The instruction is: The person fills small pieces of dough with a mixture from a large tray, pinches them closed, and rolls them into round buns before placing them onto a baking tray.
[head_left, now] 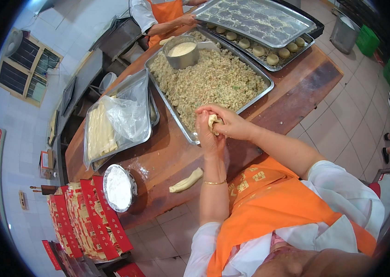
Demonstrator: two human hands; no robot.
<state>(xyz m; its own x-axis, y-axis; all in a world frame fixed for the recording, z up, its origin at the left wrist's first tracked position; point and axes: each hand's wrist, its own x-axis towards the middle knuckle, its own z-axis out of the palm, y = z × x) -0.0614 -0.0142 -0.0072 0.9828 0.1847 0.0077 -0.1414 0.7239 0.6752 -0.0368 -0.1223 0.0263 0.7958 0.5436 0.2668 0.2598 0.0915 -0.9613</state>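
My left hand (205,131) and my right hand (228,121) cup a folded piece of pale dough (214,121) over the near edge of a steel tray of crumbly filling (209,87). Both hands have fingers curled round it. A loose dough strip (186,181) lies on the wooden table (167,161) left of my left forearm. A bowl of white powder (118,187) is at the lower left. Farther left, a tray holds long dough pieces (100,131) with crumpled plastic (128,117). A round steel container of pale granules (182,53) sits in the filling.
A co-worker in an orange apron (160,14) grips a floury tray (255,21) above a tray of round pastries (271,57). Red-and-gold packaging (86,217) is piled at lower left. A metal bucket (344,34) and green crates (366,40) stand on the floor at right.
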